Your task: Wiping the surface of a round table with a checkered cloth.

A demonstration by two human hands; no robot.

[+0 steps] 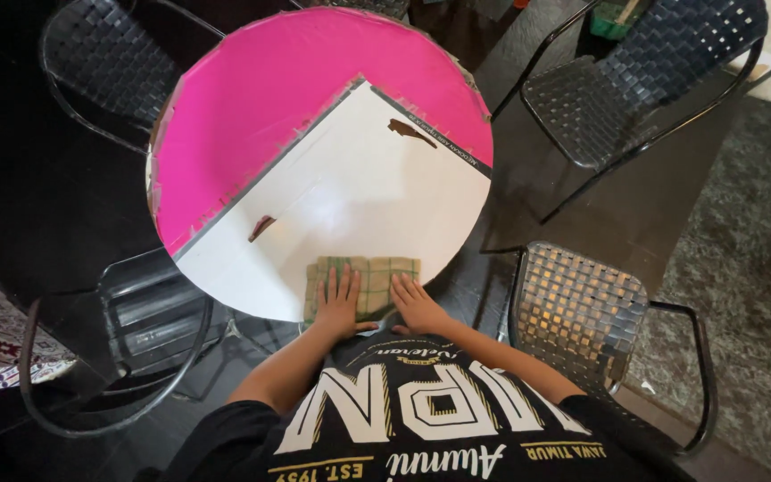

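Observation:
A green and tan checked cloth [377, 270] lies flat at the near edge of a round table whose top is covered in pink paper [261, 107] and a large white sheet [368, 196]. My left hand [339, 303] rests palm down on the cloth's left half, fingers spread. On the cloth's right half my right hand [414, 303] presses flat too, fingers apart. Neither hand grips anything.
Black woven metal chairs ring the table: one at the near right [577, 317], one at the far right [635, 80], one at the far left [104, 62], one at the near left [136, 330]. Two dark torn spots [410, 131] mark the white sheet. The floor is dark and glossy.

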